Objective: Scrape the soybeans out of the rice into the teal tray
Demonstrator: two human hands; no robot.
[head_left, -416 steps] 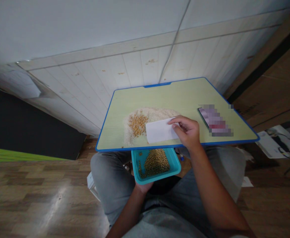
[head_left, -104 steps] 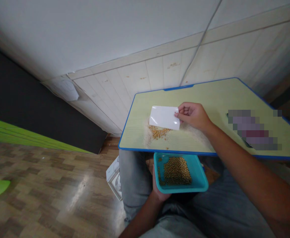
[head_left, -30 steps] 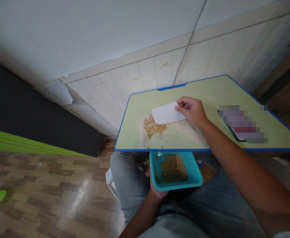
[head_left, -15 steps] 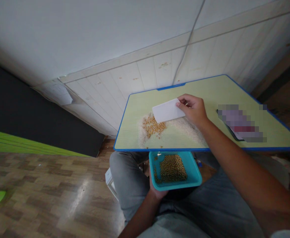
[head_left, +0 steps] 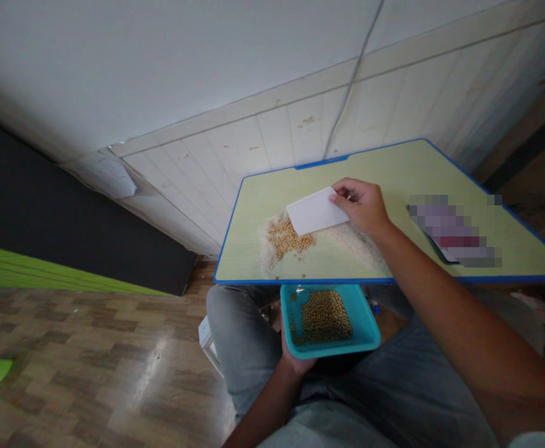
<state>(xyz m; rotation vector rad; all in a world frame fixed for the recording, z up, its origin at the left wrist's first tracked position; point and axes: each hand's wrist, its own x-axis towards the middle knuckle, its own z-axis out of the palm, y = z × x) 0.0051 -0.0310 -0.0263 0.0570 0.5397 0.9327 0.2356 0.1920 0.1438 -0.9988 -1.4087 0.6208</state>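
Observation:
My right hand [head_left: 360, 204] pinches a white card [head_left: 316, 211] by its upper right corner, over the table. The card's lower left edge meets a patch of golden beans [head_left: 284, 239], which look like soybeans. White grains like rice [head_left: 267, 256] lie around the beans, and more of them spread under and right of the card. Below the table's front edge, my left hand [head_left: 298, 361] holds a turquoise plastic basket [head_left: 370, 333] from its left and underside; most of those fingers are hidden. Many beans [head_left: 326, 316] lie in the basket.
The pale green table [head_left: 384, 168] has a blue rim and stands against a white panelled wall [head_left: 235, 152]. A dark-edged flat object [head_left: 445, 233], blurred out on top, lies at the table's right. My legs [head_left: 244, 342] are under the table.
The card has shifted very slightly down toward the front edge, with the right hand still pinching it. The left hand and basket look almost the same.

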